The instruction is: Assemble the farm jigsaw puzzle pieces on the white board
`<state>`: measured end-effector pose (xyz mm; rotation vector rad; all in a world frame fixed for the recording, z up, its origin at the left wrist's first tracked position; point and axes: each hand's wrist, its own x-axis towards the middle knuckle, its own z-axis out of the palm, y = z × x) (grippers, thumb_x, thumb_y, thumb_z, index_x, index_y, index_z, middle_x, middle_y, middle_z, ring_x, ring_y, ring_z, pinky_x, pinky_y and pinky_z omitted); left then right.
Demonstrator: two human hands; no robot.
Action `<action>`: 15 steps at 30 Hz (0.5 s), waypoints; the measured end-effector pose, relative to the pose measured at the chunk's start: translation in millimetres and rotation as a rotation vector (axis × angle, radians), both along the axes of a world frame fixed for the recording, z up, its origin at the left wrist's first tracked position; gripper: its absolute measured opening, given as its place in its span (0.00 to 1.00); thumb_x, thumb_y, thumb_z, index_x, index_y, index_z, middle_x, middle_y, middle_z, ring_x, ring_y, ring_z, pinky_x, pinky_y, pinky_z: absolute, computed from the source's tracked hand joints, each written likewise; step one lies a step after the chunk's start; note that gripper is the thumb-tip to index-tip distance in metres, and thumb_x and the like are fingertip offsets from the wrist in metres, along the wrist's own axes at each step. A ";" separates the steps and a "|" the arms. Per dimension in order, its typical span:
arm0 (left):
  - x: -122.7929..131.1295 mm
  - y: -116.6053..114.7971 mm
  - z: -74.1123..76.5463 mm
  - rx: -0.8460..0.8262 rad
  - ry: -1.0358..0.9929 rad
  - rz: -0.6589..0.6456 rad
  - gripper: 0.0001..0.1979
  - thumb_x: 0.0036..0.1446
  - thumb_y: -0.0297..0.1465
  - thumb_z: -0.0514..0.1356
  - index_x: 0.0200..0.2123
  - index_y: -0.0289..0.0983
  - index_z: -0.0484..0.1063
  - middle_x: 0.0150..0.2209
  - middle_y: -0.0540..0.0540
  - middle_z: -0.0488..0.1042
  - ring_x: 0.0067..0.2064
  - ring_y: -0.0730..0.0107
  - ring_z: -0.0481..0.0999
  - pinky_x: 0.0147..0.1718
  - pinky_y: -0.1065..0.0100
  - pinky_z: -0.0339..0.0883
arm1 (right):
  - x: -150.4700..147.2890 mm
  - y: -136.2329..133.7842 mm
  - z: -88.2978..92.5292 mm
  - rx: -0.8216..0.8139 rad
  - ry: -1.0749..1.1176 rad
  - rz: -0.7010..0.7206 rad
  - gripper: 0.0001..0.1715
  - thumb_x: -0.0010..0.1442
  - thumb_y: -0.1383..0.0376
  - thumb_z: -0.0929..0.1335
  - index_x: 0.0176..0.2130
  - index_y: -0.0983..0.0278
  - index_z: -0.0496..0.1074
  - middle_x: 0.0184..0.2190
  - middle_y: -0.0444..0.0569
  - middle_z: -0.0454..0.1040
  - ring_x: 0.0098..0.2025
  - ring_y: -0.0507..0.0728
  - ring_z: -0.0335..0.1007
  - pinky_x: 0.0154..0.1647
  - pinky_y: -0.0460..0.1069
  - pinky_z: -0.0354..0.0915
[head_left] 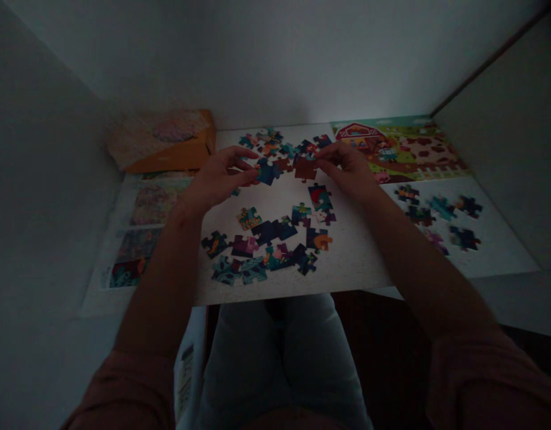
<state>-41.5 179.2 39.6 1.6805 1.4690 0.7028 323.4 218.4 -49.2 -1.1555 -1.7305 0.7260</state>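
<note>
Left hand [216, 176] half-curled, fingertips just beside a dark blue jigsaw piece [267, 172], right hand [347, 170] pinching a maroon jigsaw piece [304, 169] on the white board [347, 263], only small clusters look joined, most pieces loose, farm picture [400, 149] top right

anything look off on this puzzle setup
The orange box at the back left sits at an angle to the white board. A few loose jigsaw pieces also lie apart on the white sheet at right, away from the main cluster. Nothing looks damaged, though the light is dim.
</note>
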 end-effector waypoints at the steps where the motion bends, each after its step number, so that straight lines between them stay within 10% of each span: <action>1: 0.5 -1.6 0.1 -0.025 -0.002 -0.032 0.23 0.70 0.34 0.77 0.66 0.48 0.85 0.51 0.43 0.91 0.51 0.51 0.96 0.51 0.56 0.87 | 0.6 0.7 -0.9 -0.001 -0.002 0.000 0.22 0.71 0.42 0.87 0.57 0.46 0.88 0.47 0.50 0.85 0.50 0.68 0.83 0.57 0.67 0.87; 15: 4.3 -1.4 -8.9 0.091 0.345 -0.235 0.16 0.72 0.42 0.74 0.59 0.47 0.91 0.52 0.42 0.91 0.49 0.51 0.91 0.55 0.55 0.83 | 3.5 4.7 -5.5 0.039 0.005 -0.011 0.20 0.71 0.42 0.86 0.52 0.48 0.88 0.45 0.50 0.84 0.50 0.69 0.84 0.60 0.69 0.87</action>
